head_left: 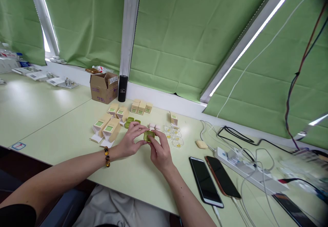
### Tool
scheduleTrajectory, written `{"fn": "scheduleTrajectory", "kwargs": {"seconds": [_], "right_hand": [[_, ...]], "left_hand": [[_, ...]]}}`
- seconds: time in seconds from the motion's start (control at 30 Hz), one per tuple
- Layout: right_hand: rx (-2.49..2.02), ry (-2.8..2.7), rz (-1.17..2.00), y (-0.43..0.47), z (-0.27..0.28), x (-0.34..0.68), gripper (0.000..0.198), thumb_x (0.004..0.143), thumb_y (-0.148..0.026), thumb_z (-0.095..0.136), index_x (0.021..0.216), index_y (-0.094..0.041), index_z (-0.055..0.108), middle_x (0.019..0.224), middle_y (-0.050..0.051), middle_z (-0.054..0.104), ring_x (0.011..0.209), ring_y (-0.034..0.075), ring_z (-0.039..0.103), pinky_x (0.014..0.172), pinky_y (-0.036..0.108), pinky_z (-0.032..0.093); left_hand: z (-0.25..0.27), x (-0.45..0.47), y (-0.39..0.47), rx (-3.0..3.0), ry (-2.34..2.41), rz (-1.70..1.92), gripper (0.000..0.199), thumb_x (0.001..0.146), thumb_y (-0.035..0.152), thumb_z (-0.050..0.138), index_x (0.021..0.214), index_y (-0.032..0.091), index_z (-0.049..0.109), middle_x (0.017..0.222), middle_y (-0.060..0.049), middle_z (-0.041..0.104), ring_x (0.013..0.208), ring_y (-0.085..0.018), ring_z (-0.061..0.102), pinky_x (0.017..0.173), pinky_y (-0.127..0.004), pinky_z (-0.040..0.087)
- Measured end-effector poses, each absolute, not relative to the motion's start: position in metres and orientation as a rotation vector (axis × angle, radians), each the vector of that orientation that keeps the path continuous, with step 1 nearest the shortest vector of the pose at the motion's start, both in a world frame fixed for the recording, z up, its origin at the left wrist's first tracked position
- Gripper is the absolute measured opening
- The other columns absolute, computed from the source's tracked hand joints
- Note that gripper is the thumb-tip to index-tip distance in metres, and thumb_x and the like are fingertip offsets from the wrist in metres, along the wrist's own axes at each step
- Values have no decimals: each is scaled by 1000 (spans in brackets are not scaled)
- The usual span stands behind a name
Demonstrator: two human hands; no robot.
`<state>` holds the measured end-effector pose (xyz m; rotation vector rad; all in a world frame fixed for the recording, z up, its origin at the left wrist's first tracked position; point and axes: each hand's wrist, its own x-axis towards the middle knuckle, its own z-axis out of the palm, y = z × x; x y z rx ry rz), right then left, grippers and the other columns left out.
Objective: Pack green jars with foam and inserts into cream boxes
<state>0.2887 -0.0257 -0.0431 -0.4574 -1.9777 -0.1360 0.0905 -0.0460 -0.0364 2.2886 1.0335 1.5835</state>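
Observation:
Between my two hands, just above the table, is a small square green tray (149, 136). My left hand (131, 139) pinches its left edge with thumb and fingers. My right hand (160, 150) grips the right side, its fingertips over the tray's inside. Behind my left hand lie several more green trays (130, 120). Small pinkish-white pieces (153, 126) sit just beyond the held tray. To the right of these are several clear plastic pieces with yellow spots (176, 141). Opened cream boxes with green labels (110, 130) lie to the left of my left hand.
A cardboard box (104, 87) and a black tumbler (123, 88) stand at the back, near more cream boxes (141, 107). On the right are two phones (206, 182), a power strip (246, 169) with tangled cables and a yellowish block (201, 144).

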Motion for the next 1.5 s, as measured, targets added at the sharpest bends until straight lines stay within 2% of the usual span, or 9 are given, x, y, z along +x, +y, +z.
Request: {"fn": "scheduleTrajectory", "kwargs": {"seconds": [0.3,0.67,0.87,1.0,1.1,1.23,1.33,1.43,1.5], "right_hand": [[-484,-1915,-62,-27,-47,288,33,98,-10,58,126,-25,67,129,16,66,119,29,67,96,51,62],[-464,-1940,-104,-28,-44,288,32,99,-8,54,124,-25,68,132,18,63,122,31,65,94,54,63],[-464,-1930,-83,-27,-47,288,41,99,-8,56,136,-25,63,132,18,62,125,31,64,97,54,62],[-471,-1937,-89,-26,-48,289,40,99,-10,56,134,-25,66,132,18,64,125,31,65,97,54,62],[-488,-1908,-78,-26,-48,289,45,100,-11,58,143,-26,60,131,17,68,123,30,68,99,53,63],[-539,-1873,25,-29,-48,287,56,101,-13,59,154,-24,47,142,17,66,132,31,65,101,50,64],[-547,-1877,124,-31,-49,286,58,100,-14,59,155,-25,46,152,17,59,141,31,58,95,45,66],[-538,-1914,156,-32,-51,286,62,99,-13,60,157,-26,44,154,16,56,140,31,58,97,46,65],[-546,-1932,139,-31,-52,286,63,98,-12,60,157,-28,44,149,16,59,135,31,61,100,48,63]], "left_hand": [[-35,90,-47,2265,1013,1583,45,97,33,71,140,25,66,127,-14,69,124,-31,48,109,-56,47],[-35,91,-47,2288,1003,1625,44,97,31,71,140,26,66,126,-13,69,122,-30,49,108,-53,48],[-35,91,-48,2295,1005,1605,43,97,31,71,139,24,66,126,-13,69,123,-30,49,109,-52,48],[-37,91,-46,2259,1020,1610,43,96,33,73,137,24,68,125,-13,70,123,-31,50,109,-53,48],[-38,91,-44,2189,1022,1609,42,96,37,73,136,24,69,124,-13,71,123,-30,52,108,-51,48],[-39,91,-40,1987,1104,1578,41,94,49,73,124,22,76,114,-13,71,116,-29,58,102,-46,52],[-38,90,-37,1841,1209,1510,41,93,58,69,104,20,79,104,-10,67,101,-25,63,93,-40,55],[-37,90,-36,1808,1264,1449,47,96,61,62,83,18,76,94,-8,65,89,-21,62,87,-37,53],[-37,91,-36,1826,1279,1421,52,98,63,57,76,18,73,88,-7,65,87,-21,61,84,-35,51]]}}
